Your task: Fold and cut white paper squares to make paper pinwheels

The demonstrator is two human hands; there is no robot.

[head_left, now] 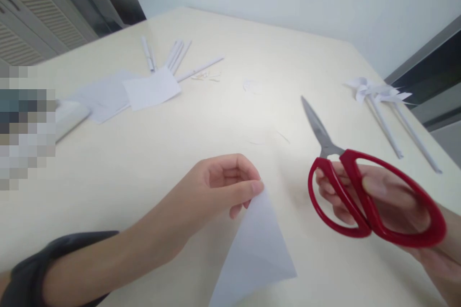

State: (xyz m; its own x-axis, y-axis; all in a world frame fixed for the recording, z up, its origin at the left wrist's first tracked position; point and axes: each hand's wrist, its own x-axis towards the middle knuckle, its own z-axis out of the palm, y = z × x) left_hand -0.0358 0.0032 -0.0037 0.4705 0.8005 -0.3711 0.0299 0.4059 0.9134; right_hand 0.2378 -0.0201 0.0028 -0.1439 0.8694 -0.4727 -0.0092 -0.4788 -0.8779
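Note:
Between the thumb and fingers of my left hand (219, 180) a sheet of white paper (257, 249) is pinched at its top corner. The paper hangs toward me, and its lower part runs out of the picture. On the right, my right hand (389, 192) has its fingers through the handles of a pair of scissors (370, 201) with red grips. The scissors' blades are together and point up and away to the left, apart from the paper. Some fingers of the right hand are hidden behind the red handles.
Rolled paper sticks (175, 55) and white paper sheets (153, 88) lie at the back left of the table (288, 53). Two paper pinwheels on sticks (383, 122) rest at the right. Thin paper scraps (252, 86) and small pale bits (207, 76) are scattered mid-table.

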